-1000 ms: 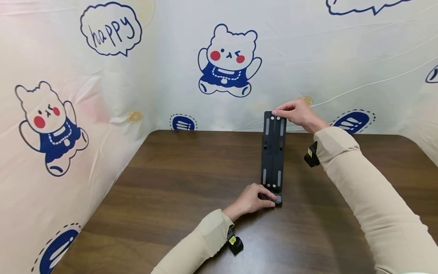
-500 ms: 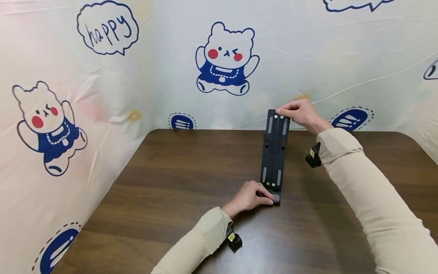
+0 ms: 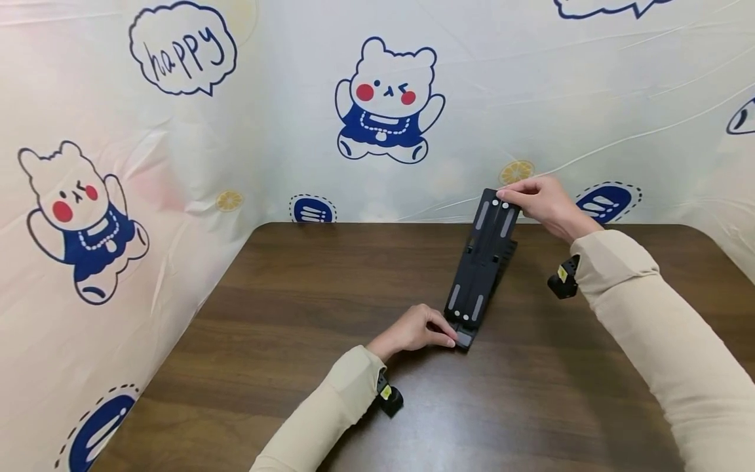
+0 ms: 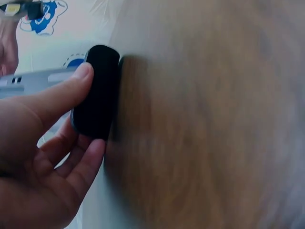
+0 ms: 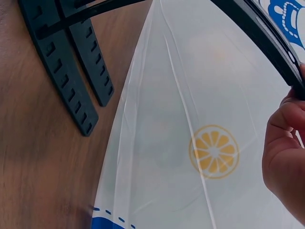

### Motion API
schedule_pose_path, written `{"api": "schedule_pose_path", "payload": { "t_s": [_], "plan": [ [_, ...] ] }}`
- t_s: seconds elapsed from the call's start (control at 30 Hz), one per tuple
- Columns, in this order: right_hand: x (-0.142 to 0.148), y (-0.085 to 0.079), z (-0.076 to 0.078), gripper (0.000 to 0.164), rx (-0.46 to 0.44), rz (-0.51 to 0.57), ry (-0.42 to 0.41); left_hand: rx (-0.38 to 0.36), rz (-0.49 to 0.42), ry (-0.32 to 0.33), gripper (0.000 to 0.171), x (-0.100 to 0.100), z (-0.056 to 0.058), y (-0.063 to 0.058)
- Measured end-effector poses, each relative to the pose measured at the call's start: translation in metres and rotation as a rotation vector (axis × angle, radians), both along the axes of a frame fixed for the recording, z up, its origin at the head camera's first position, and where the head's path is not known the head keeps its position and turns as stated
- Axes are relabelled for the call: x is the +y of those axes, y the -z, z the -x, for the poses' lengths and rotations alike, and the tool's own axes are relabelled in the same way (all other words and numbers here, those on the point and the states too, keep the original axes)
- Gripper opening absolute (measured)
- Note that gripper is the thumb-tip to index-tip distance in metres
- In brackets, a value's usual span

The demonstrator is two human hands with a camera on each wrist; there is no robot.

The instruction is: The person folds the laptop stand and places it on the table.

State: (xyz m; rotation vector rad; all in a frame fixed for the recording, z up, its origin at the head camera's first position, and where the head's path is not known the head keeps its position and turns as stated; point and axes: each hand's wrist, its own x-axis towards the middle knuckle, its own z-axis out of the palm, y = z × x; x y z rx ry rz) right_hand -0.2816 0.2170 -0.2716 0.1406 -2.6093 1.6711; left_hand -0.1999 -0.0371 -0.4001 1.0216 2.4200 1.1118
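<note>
A folding laptop stand in black with grey pads slants upward on the table, its far end raised and leaning right. My left hand pinches the near lip; the left wrist view has its thumb and fingers on the black rounded end. At the raised far end, my right hand grips the top edge with the thumb on the face. Underneath, the right wrist view shows two slotted base bars on the tabletop and a strut slanting up from them; that hand is partly cut off.
The brown wooden table has rounded far corners. A printed curtain with cartoon bears hangs right behind its far edge and along the left. A small camera is strapped to each wrist.
The stand has turned clockwise: its far end swung right with my right hand, while its near end slid slightly left with my left hand. Both hands kept their hold.
</note>
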Motion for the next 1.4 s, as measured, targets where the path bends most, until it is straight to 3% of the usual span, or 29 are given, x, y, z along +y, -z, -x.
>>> {"api": "schedule_pose_path", "payload": {
  "t_s": [0.2, 0.53, 0.9, 1.03, 1.17, 1.3, 1.4],
  "plan": [
    [0.007, 0.001, -0.009, 0.011, -0.006, 0.013, 0.031, -0.030, 0.016, 0.059, 0.010, -0.006, 0.009, -0.003],
    [0.016, -0.002, -0.018, 0.016, -0.047, 0.012, 0.030, -0.022, 0.039, 0.162, 0.011, -0.017, 0.025, 0.000],
    [0.022, -0.006, -0.033, 0.024, -0.067, -0.031, 0.028, -0.071, 0.020, 0.284, 0.012, -0.027, 0.048, 0.001],
    [0.021, -0.007, -0.036, 0.026, -0.047, -0.054, 0.033, -0.080, 0.025, 0.277, 0.011, -0.031, 0.051, -0.001],
    [0.020, -0.007, -0.038, 0.035, -0.035, -0.095, 0.036, -0.044, 0.051, 0.252, 0.010, -0.032, 0.047, -0.005],
    [0.021, -0.008, -0.041, 0.044, -0.027, -0.169, 0.033, 0.077, 0.108, 0.204, 0.008, -0.030, 0.037, -0.009],
    [0.022, -0.009, -0.041, 0.043, -0.016, -0.201, 0.033, 0.158, 0.147, 0.124, 0.010, -0.030, 0.028, -0.011]
  ]
}}
